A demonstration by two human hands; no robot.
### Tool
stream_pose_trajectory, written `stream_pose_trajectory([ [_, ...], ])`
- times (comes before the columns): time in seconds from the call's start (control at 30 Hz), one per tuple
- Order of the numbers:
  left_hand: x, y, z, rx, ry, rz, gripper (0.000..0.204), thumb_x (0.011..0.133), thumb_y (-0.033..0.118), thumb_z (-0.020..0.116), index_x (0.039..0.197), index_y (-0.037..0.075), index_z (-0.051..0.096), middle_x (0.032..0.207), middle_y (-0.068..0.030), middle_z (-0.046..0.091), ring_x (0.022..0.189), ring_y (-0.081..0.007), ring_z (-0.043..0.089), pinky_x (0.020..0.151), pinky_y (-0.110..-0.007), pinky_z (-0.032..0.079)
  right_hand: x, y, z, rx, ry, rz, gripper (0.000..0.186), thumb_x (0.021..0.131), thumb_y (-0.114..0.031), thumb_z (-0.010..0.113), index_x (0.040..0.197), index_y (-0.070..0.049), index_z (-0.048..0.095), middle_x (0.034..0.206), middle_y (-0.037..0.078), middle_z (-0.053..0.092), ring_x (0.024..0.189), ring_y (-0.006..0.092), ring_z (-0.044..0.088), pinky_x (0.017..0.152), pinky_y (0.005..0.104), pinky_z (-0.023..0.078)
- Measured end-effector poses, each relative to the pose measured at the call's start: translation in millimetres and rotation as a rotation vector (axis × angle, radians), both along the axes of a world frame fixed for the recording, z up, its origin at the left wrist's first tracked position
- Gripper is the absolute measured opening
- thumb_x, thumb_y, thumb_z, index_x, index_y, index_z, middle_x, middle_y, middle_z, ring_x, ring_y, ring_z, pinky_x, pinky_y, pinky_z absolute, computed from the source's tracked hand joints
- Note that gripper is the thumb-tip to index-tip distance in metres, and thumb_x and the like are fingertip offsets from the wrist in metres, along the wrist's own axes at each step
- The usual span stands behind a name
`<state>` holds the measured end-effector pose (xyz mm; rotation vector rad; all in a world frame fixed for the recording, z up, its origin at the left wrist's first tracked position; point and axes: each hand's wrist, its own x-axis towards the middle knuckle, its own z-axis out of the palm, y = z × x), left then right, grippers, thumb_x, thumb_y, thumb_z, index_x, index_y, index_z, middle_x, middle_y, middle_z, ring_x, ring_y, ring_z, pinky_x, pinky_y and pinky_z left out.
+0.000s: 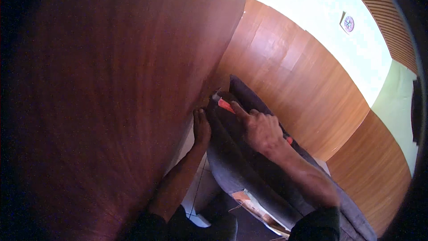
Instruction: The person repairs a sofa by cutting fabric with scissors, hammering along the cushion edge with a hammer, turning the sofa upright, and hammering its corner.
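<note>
My right hand (263,131) is closed round a slim red-handled tool (226,105), its index finger stretched along the handle. The tool's grey metal-looking tip rests at the far end of a dark upholstered piece of furniture (232,151), probably a sofa; its exact kind I cannot make out. Red shows again at the butt behind my palm. My left hand (202,129) lies against the near left side of the upholstery, fingers extended and pointing away, with nothing visible in it. Lower down, the upholstery has an open section (258,209) with pale and tan material exposed.
A large reddish-brown wooden panel (111,85) fills the left, close to my left arm. Wood panelling (290,71) covers the wall behind the furniture, and a round clock-like object (348,23) hangs above it. Light floor tiles (196,187) show below my left forearm.
</note>
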<state>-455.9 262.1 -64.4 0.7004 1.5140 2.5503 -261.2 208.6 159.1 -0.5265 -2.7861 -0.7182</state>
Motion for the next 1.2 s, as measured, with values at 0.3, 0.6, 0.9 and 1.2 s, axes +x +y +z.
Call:
stream_pose_trajectory([
  [0.3,10.4,-29.2,14.3,-0.079,0.039,0.162,0.047,0.11,0.03,0.037,0.141,-0.004,0.046,0.138,-0.03,0.053,0.131,-0.0406,0.051,0.111,-0.042,0.037,-6.5,3.6,13.7,-0.103,0.053,-0.062,0.067,0.093,-0.008,0.05,0.157,-0.022,0.035,0.101,0.026,0.07,0.088,0.0436,0.072,0.076,0.0564,0.058],
  [0.6,37.1,-61.7,56.3,-0.119,0.37,0.126,0.06,0.096,0.031,0.066,0.142,0.001,0.044,0.143,-0.0236,0.048,0.135,-0.0375,0.046,0.114,-0.045,0.035,90.2,-22.5,7.2,-0.066,0.381,0.049,0.064,0.093,-0.008,0.053,0.154,-0.022,0.039,0.092,0.021,0.067,0.078,0.0442,0.07,0.07,0.0562,0.057],
  [0.9,19.8,-60.5,69.0,-0.151,0.235,-0.074,0.069,0.085,0.024,0.076,0.145,0.007,0.045,0.15,-0.0239,0.041,0.141,-0.0403,0.039,0.116,-0.051,0.032,177.0,-77.1,-23.2,-0.142,0.466,-0.167,0.075,0.08,0.007,0.059,0.149,-0.021,0.05,0.092,0.02,0.069,0.081,0.0399,0.07,0.067,0.051,0.054],
  [1.2,135.5,-110.4,86.7,-0.193,1.089,0.101,0.021,0.092,0.022,0.065,0.107,0.014,0.078,0.118,-0.0047,0.074,0.126,-0.0268,0.06,0.115,-0.058,0.027,208.4,-81.2,-49.4,0.013,0.75,-0.082,0.077,0.081,-0.003,0.064,0.153,-0.017,0.042,0.084,0.015,0.065,0.072,0.0346,0.069,0.061,0.0466,0.058],
])
